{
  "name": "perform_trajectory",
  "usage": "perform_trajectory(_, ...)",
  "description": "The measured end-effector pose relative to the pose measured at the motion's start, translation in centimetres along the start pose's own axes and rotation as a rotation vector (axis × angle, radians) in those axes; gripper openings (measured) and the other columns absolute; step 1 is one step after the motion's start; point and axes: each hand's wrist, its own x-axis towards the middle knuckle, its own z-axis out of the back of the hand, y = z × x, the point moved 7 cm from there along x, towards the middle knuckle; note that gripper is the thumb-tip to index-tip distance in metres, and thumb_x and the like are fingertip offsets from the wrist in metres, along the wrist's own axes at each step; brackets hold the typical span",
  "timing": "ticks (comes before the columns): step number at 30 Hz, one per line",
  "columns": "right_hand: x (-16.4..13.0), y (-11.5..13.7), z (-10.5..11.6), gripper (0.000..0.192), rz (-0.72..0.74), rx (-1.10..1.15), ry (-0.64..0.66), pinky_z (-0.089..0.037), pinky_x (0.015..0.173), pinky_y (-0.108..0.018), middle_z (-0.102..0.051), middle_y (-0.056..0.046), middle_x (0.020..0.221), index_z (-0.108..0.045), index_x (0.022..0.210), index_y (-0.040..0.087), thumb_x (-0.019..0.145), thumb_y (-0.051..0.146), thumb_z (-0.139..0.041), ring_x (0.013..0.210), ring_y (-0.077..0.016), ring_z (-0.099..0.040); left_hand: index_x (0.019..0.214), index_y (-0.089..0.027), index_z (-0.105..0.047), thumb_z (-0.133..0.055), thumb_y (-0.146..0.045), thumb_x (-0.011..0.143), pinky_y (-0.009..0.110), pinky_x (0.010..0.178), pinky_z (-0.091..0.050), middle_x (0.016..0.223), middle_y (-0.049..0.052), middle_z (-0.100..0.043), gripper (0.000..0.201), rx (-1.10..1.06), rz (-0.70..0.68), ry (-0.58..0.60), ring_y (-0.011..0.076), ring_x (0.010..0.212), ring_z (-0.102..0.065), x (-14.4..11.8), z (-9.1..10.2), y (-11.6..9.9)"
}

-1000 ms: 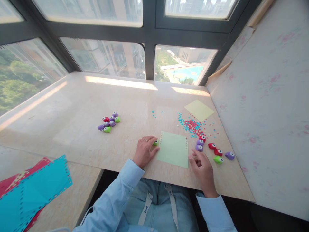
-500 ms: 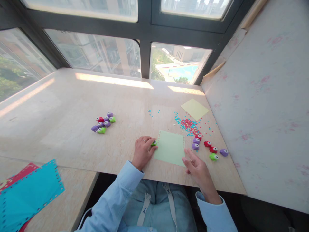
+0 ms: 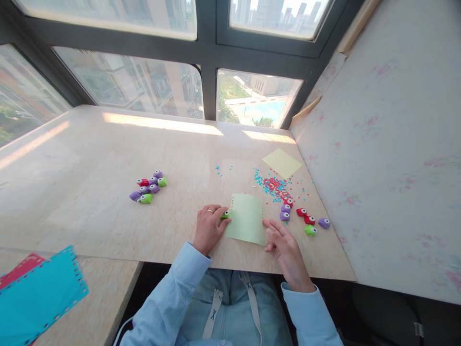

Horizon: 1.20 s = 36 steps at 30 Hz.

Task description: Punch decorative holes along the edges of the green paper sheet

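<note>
A sheet of pale green paper (image 3: 247, 218) lies before me, with rows of small punched notches along its left and right edges. My left hand (image 3: 210, 227) pinches a small green hole punch (image 3: 225, 214) with an eye on it against the sheet's left edge; the fingers cover most of the punch. At the opposite edge, my right hand (image 3: 284, 247) rests with its fingers stretched out and apart, the fingertips against the paper, which bows slightly upward. To its right sit several red, purple and green punches (image 3: 309, 220) of the same kind.
Red and blue paper dots (image 3: 275, 186) are scattered beyond the sheet, near a yellow paper square (image 3: 282, 163). Another cluster of punches (image 3: 148, 186) stands to the left. A notched blue sheet (image 3: 43, 295) overlaps a red one at lower left. A wall (image 3: 389, 182) bounds the right side.
The camera view has shifted slightly, so everything sits further left. The paper's right side has bowed up a little and narrowed under my right fingers. My left hand keeps its pinch on the punch.
</note>
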Motion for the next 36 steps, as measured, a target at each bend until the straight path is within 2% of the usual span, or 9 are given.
perform_trajectory(4, 0.6, -0.3, -1.1, 0.054, -0.067, 0.127, 0.068, -0.049, 0.051, -0.023, -0.065, -0.009, 0.13, -0.065, 0.113, 0.021, 0.065, 0.036, -0.085, 0.051, -0.0035, -0.046, 0.11, -0.022, -0.069, -0.075, -0.023, 0.081, 0.045, 0.085, -0.045, 0.105, 0.008, -0.069, 0.03, 0.009, -0.004, -0.007, 0.0286, 0.103, -0.06, 0.0, 0.1, 0.0)
perform_trajectory(8, 1.3, -0.6, -2.3, 0.051, -0.137, 0.187, 0.151, -0.046, 0.048, -0.02, -0.07, -0.009, 0.119, -0.065, 0.11, 0.02, 0.066, 0.036, -0.085, 0.05, -0.0029, -0.043, 0.111, -0.021, -0.069, -0.074, -0.024, 0.081, 0.045, 0.084, -0.045, 0.105, 0.009, -0.069, 0.03, 0.018, -0.01, -0.009, 0.0287, 0.103, -0.06, -0.1, 0.1, -0.1)
perform_trajectory(17, 1.9, -0.8, -4.5, 0.049, -0.131, 0.044, 0.277, -0.048, 0.057, -0.024, -0.071, -0.008, 0.116, -0.068, 0.112, 0.019, 0.071, 0.041, -0.082, 0.054, -0.005, -0.049, 0.111, -0.02, -0.067, -0.071, -0.021, 0.083, 0.045, 0.085, -0.045, 0.105, 0.009, -0.069, 0.028, 0.013, -0.009, 0.005, 0.0286, 0.102, -0.059, 0.0, 0.2, -0.4)
perform_trajectory(19, 1.8, -0.5, -4.9, 0.049, -0.083, -0.017, 0.305, -0.051, 0.067, -0.027, -0.071, -0.008, 0.117, -0.067, 0.115, 0.02, 0.074, 0.043, -0.079, 0.067, -0.0102, -0.059, 0.112, -0.02, -0.067, -0.069, -0.018, 0.083, 0.044, 0.085, -0.044, 0.105, 0.009, -0.068, 0.029, 0.019, -0.01, 0.017, 0.0288, 0.103, -0.058, 0.0, 0.1, -0.4)
perform_trajectory(21, 1.6, -0.1, -5.4, 0.047, -0.017, -0.079, 0.341, -0.052, 0.082, -0.032, -0.071, -0.009, 0.118, -0.067, 0.116, 0.021, 0.076, 0.044, -0.078, 0.091, -0.0176, -0.066, 0.108, -0.019, -0.068, -0.068, -0.016, 0.083, 0.044, 0.084, -0.044, 0.105, 0.009, -0.068, 0.025, 0.038, -0.012, 0.028, 0.0293, 0.103, -0.058, 0.0, 0.1, -0.4)
perform_trajectory(24, 1.3, 0.4, -6.0, 0.048, 0.068, -0.068, 0.371, -0.046, 0.102, -0.04, -0.069, -0.009, 0.124, -0.065, 0.118, 0.024, 0.075, 0.041, -0.079, 0.118, -0.0233, -0.06, 0.103, -0.018, -0.068, -0.067, -0.017, 0.084, 0.044, 0.083, -0.044, 0.105, 0.01, -0.068, 0.02, 0.049, -0.012, 0.033, 0.0295, 0.102, -0.058, 0.0, 0.0, -0.4)
perform_trajectory(26, 1.3, 0.6, -6.0, 0.054, 0.112, -0.001, 0.333, -0.046, 0.104, -0.041, -0.066, -0.009, 0.128, -0.062, 0.122, 0.025, 0.074, 0.039, -0.081, 0.121, -0.0243, -0.059, 0.107, -0.019, -0.068, -0.067, -0.019, 0.085, 0.044, 0.084, -0.044, 0.105, 0.01, -0.068, 0.023, 0.041, -0.012, 0.027, 0.029, 0.103, -0.058, 0.0, 0.1, -0.4)
perform_trajectory(30, 1.5, 0.8, -4.9, 0.063, 0.178, 0.05, 0.147, -0.05, 0.099, -0.042, -0.064, -0.009, 0.13, -0.059, 0.125, 0.024, 0.069, 0.04, -0.083, 0.116, -0.0267, -0.061, 0.113, -0.02, -0.066, -0.069, -0.024, 0.085, 0.044, 0.086, -0.044, 0.106, 0.01, -0.068, 0.028, 0.018, -0.009, 0.024, 0.0279, 0.103, -0.058, -0.1, 0.1, -0.4)
perform_trajectory(36, 2.4, 1.4, -3.1, 0.053, 0.101, -0.207, 0.102, -0.052, 0.091, -0.04, -0.072, -0.009, 0.114, -0.067, 0.113, 0.018, 0.073, 0.051, -0.079, 0.109, -0.0294, -0.064, 0.113, -0.021, -0.066, -0.07, -0.025, 0.084, 0.045, 0.086, -0.044, 0.106, 0.01, -0.068, 0.029, 0.015, -0.012, 0.025, 0.0284, 0.104, -0.058, -0.2, 0.0, -0.3)
